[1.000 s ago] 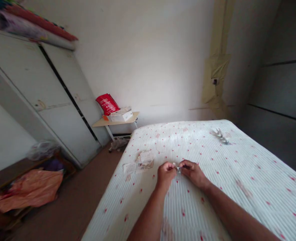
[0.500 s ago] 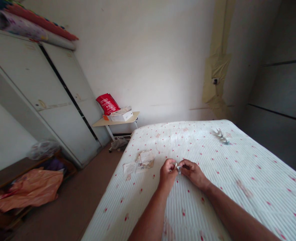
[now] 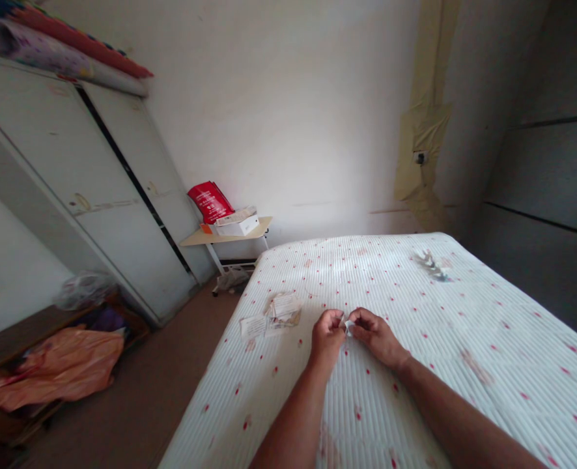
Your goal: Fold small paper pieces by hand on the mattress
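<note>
Above the middle of the bed, my left hand [image 3: 328, 327] and my right hand [image 3: 372, 332] meet with fingertips almost touching. Both are closed in a pinch on a small piece of white paper [image 3: 349, 327], which looks folded or bent between them. Most of the piece is covered by my fingers. To the left of my hands lies a loose pile of printed paper slips [image 3: 284, 307], with one slip [image 3: 253, 326] set apart at its left edge. Further off on the right rests a row of small folded pale pieces [image 3: 431, 264], joined or lined up in a zigzag.
The bed [image 3: 366, 404] has a white ribbed cover with red dots. Behind its far left corner stands a small table [image 3: 195, 239] bearing a red bag [image 3: 210, 202] and a white box [image 3: 239, 225]. Grey cabinets [image 3: 107, 195] line the left, near an orange plastic bag [image 3: 58, 368].
My fingers have shifted slightly on the small paper, and more of its white face shows between them. The paper slips and the folded pieces stay where they were.
</note>
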Demonstrator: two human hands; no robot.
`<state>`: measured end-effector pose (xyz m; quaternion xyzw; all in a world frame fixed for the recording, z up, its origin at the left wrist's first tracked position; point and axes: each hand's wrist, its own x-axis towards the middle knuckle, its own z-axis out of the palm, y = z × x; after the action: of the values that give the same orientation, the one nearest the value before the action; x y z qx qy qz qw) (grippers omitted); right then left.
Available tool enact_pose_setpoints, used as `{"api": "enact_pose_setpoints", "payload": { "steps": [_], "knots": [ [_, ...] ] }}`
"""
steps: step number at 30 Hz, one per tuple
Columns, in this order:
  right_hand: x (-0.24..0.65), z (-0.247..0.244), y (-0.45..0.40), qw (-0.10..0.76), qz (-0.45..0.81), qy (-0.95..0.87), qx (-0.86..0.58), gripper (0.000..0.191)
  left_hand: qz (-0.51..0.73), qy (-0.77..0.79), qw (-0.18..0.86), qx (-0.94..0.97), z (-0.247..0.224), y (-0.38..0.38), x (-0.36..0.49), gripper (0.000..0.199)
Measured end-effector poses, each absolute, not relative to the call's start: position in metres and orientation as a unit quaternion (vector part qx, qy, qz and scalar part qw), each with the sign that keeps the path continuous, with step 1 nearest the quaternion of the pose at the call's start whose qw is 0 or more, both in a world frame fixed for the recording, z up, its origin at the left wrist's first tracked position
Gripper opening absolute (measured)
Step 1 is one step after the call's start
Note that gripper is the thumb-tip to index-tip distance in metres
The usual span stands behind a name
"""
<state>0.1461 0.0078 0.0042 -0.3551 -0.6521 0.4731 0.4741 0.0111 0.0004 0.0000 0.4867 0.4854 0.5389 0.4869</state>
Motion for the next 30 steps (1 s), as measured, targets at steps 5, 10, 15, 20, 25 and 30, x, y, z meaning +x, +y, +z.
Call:
{"api": "enact_pose_setpoints", "payload": {
  "steps": [5,10,15,20,25,30],
  "knots": [
    [0.1441,0.004,0.0076,0.489,0.491,-0.629,-0.354,0.016,0.533,0.496,0.494,0.475,0.0055,-0.0024,0.0117,0.022],
    [0.1402,0.0034,0.0083,0.507,0.504,-0.597,-0.364,0.021,0.541,0.499,0.5,0.456,0.0056,-0.0029,0.0145,0.029],
    [0.1388,0.0031,0.0089,0.511,0.512,-0.584,-0.369,0.029,0.536,0.486,0.522,0.452,0.0055,-0.0022,0.0133,0.039],
    [0.1401,0.0018,0.0093,0.504,0.529,-0.583,-0.355,0.029,0.519,0.478,0.545,0.452,0.0087,-0.0024,0.0097,0.043],
    [0.141,-0.003,0.0123,0.524,0.537,-0.557,-0.356,0.027,0.53,0.489,0.528,0.449,0.009,-0.0028,0.0102,0.041],
    [0.1407,-0.0053,0.0137,0.534,0.525,-0.547,-0.374,0.027,0.516,0.503,0.537,0.44,0.0076,-0.0014,0.0137,0.042]
  ]
}}
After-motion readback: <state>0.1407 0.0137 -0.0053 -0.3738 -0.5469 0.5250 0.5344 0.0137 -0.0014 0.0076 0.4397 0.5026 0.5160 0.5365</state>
